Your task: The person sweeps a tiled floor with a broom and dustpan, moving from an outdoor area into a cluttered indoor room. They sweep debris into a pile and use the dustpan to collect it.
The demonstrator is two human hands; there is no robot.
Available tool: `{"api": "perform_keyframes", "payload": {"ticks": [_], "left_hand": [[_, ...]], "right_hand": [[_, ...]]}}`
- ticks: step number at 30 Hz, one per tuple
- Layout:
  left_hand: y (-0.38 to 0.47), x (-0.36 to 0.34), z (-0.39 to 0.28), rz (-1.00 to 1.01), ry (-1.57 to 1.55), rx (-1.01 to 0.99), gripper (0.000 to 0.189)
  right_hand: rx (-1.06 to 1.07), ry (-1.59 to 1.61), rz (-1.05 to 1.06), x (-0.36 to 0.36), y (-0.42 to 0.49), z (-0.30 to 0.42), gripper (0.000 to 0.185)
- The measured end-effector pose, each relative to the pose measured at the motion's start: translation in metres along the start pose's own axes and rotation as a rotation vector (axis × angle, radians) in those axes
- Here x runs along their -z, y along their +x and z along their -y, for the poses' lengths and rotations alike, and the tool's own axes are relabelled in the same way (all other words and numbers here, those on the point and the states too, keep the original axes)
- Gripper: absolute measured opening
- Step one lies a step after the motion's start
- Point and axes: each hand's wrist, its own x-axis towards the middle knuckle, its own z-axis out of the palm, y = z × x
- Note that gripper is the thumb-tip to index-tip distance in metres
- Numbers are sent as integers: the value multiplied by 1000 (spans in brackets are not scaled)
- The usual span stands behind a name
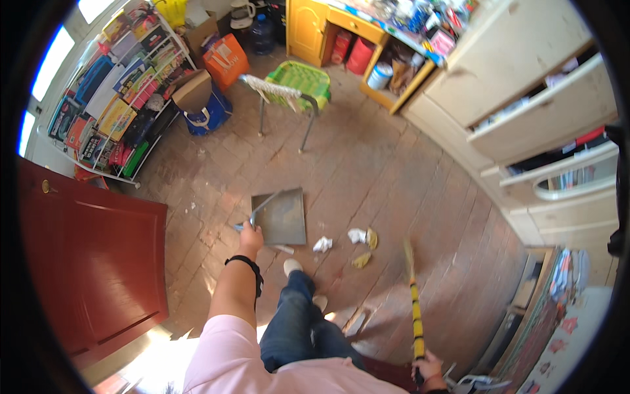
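Note:
My left hand [251, 239] grips the handle of a grey metal dustpan [281, 219], whose flat pan is at floor level with its open side to the right. Low on the right, my right hand [427, 370] is closed around the yellow-and-black handle of a broom [416, 315]. The blurred bristles point away from me over the brick floor. Between dustpan and broom lie a crumpled white tissue [323, 244], another white paper piece [357, 235] touching a yellowish scrap [372, 238], and a second yellowish scrap [362, 260] nearer my feet.
A green-seated chair [298, 83] stands ahead. Left are a white wire rack [140, 93] of books, a blue bag [207, 115], an orange bag [226, 61] and a red door [108, 256]. A yellow desk [307, 32] is at the back; pale cabinets [512, 93] line the right.

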Motion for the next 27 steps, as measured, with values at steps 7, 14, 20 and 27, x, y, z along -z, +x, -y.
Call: {"api": "perform_keyframes", "payload": {"ticks": [7, 14, 20, 27], "left_hand": [[-82, 45, 41, 109, -134, -20, 27], [-142, 17, 53, 116, 172, -101, 35], [-159, -47, 81, 204, 159, 43, 42], [-158, -43, 86, 273, 12, 305, 45]], "right_hand": [[119, -5, -103, 29, 42, -51, 76], [161, 4, -112, 3, 116, -14, 61], [19, -205, 122, -83, 161, -15, 42], [74, -432, 534, -101, 65, -71, 84]]}}
